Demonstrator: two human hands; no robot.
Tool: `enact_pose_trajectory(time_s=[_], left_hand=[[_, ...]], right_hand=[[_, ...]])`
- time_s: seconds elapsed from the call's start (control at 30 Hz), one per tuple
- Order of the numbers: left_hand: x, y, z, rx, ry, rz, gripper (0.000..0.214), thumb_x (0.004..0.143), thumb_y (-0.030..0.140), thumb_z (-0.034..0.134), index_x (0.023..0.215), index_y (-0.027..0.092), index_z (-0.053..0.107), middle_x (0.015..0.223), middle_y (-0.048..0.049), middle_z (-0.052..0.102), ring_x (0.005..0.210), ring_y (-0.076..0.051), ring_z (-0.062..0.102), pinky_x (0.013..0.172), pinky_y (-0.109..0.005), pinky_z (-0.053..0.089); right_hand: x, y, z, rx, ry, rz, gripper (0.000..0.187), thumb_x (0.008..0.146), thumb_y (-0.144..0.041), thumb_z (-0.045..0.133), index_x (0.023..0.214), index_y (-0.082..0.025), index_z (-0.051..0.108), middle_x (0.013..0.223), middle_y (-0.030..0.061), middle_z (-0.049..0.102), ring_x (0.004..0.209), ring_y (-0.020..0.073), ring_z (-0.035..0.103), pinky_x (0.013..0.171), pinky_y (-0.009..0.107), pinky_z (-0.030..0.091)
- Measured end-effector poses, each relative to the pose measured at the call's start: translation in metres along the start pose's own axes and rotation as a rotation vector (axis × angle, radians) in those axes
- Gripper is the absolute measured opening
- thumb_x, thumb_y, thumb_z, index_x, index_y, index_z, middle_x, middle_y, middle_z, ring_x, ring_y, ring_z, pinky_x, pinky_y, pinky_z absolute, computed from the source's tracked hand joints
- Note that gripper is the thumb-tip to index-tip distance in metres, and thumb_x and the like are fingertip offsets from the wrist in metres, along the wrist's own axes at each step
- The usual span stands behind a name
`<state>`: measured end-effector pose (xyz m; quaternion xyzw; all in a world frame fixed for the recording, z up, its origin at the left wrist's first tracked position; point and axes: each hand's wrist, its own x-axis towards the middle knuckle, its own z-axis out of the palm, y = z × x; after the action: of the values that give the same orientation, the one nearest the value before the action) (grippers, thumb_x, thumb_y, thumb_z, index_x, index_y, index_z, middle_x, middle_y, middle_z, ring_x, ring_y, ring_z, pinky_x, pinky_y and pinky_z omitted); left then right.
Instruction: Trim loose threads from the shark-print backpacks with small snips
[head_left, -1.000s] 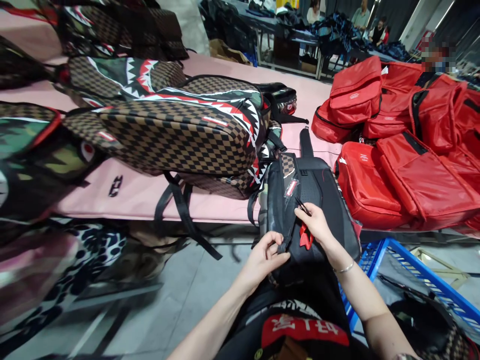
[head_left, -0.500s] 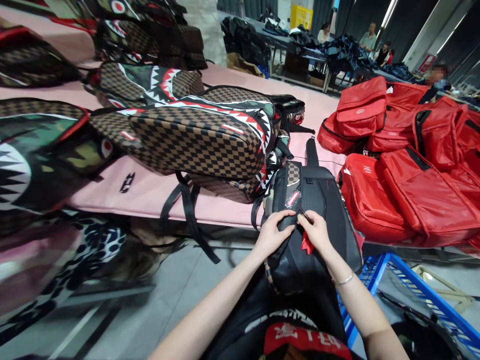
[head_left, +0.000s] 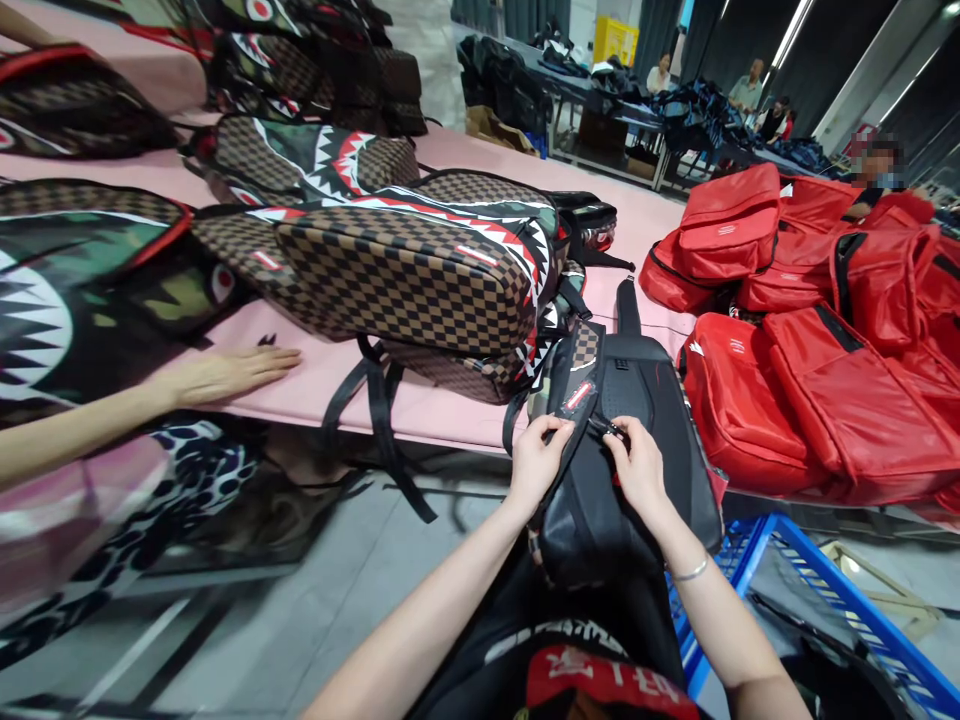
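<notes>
barely discernible, a dark piece (head_left: 602, 427) in the pinch of the right hand (head_left: 639, 465); left hand (head_left: 537, 462) tight on backpack strap (head_left: 583, 375)

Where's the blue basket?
In the head view, the blue basket is at the bottom right. It's below the red bags in the picture, and to the right of the black backpack.

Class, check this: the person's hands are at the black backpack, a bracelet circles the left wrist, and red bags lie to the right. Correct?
No: the head view shows the bracelet on the right wrist, not the left. The left hand and right hand are at the black backpack, with red bags to its right.
</notes>
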<state>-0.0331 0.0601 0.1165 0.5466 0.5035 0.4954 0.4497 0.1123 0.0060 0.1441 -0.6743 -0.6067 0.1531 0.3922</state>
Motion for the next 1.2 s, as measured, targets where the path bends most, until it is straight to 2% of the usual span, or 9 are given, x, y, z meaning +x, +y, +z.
enact_pose_trajectory(time_s=[0.17, 0.43, 0.63, 0.87, 1.03, 1.1, 1.2], left_hand=[[-0.002, 0.002, 0.003, -0.090, 0.007, -0.053, 0.020, 0.070, 0.036, 0.060, 0.069, 0.016, 0.060, 0.072, -0.0011, 0.061, 0.071, -0.016, 0.054, 0.071, -0.027, 0.042], [-0.002, 0.006, 0.004, -0.188, -0.001, -0.091, 0.017, 0.066, 0.033, 0.066, 0.067, 0.016, 0.061, 0.069, 0.0013, 0.058, 0.068, -0.014, 0.051, 0.068, -0.024, 0.039], [-0.002, 0.008, 0.002, -0.267, -0.023, -0.158, 0.022, 0.065, 0.036, 0.066, 0.065, 0.015, 0.060, 0.065, 0.0027, 0.055, 0.063, -0.012, 0.048, 0.063, -0.023, 0.038], [-0.004, 0.011, 0.002, -0.328, -0.044, -0.192, 0.024, 0.062, 0.037, 0.069, 0.063, 0.016, 0.058, 0.065, 0.0029, 0.055, 0.063, -0.012, 0.050, 0.065, -0.023, 0.039], [-0.006, 0.012, 0.004, -0.339, -0.038, -0.186, 0.026, 0.061, 0.037, 0.069, 0.058, 0.016, 0.055, 0.070, -0.0005, 0.060, 0.088, -0.018, 0.056, 0.080, -0.026, 0.041], [-0.004, 0.011, -0.004, -0.339, -0.025, -0.199, 0.027, 0.063, 0.040, 0.067, 0.061, 0.016, 0.055, 0.081, -0.0036, 0.065, 0.094, -0.020, 0.057, 0.083, -0.029, 0.042], [0.004, 0.007, -0.033, -0.324, 0.002, -0.228, 0.032, 0.067, 0.047, 0.061, 0.066, 0.016, 0.056, 0.097, -0.0098, 0.065, 0.094, -0.024, 0.058, 0.082, -0.036, 0.045]], right_hand=[[0.000, 0.002, -0.002, -0.177, -0.011, -0.200, 0.013, 0.087, -0.025, 0.048, 0.091, -0.018, 0.058, 0.086, 0.0054, 0.063, 0.082, 0.0193, 0.055, 0.076, 0.030, 0.042], [0.004, 0.001, 0.001, -0.279, -0.005, -0.268, 0.014, 0.088, -0.025, 0.047, 0.089, -0.018, 0.058, 0.083, 0.0063, 0.063, 0.078, 0.0199, 0.054, 0.071, 0.030, 0.041], [0.001, 0.004, -0.001, -0.168, 0.003, -0.212, 0.012, 0.088, -0.024, 0.048, 0.086, -0.019, 0.059, 0.083, 0.0044, 0.064, 0.079, 0.0185, 0.056, 0.072, 0.029, 0.042], [-0.003, 0.001, -0.005, -0.155, -0.072, -0.248, 0.014, 0.087, -0.028, 0.050, 0.092, -0.019, 0.059, 0.082, 0.0042, 0.064, 0.079, 0.0182, 0.056, 0.072, 0.029, 0.043], [-0.001, 0.000, -0.004, -0.129, -0.060, -0.231, 0.012, 0.086, -0.026, 0.051, 0.084, -0.020, 0.061, 0.081, 0.0039, 0.066, 0.075, 0.0180, 0.057, 0.071, 0.029, 0.042], [-0.001, 0.002, -0.005, -0.026, -0.061, -0.157, 0.012, 0.084, -0.028, 0.052, 0.084, -0.021, 0.061, 0.082, 0.0025, 0.066, 0.075, 0.0174, 0.057, 0.070, 0.029, 0.043], [-0.002, 0.007, -0.006, 0.195, -0.062, -0.008, 0.016, 0.082, -0.032, 0.053, 0.088, -0.021, 0.060, 0.085, 0.0013, 0.065, 0.077, 0.0165, 0.059, 0.072, 0.029, 0.045]])
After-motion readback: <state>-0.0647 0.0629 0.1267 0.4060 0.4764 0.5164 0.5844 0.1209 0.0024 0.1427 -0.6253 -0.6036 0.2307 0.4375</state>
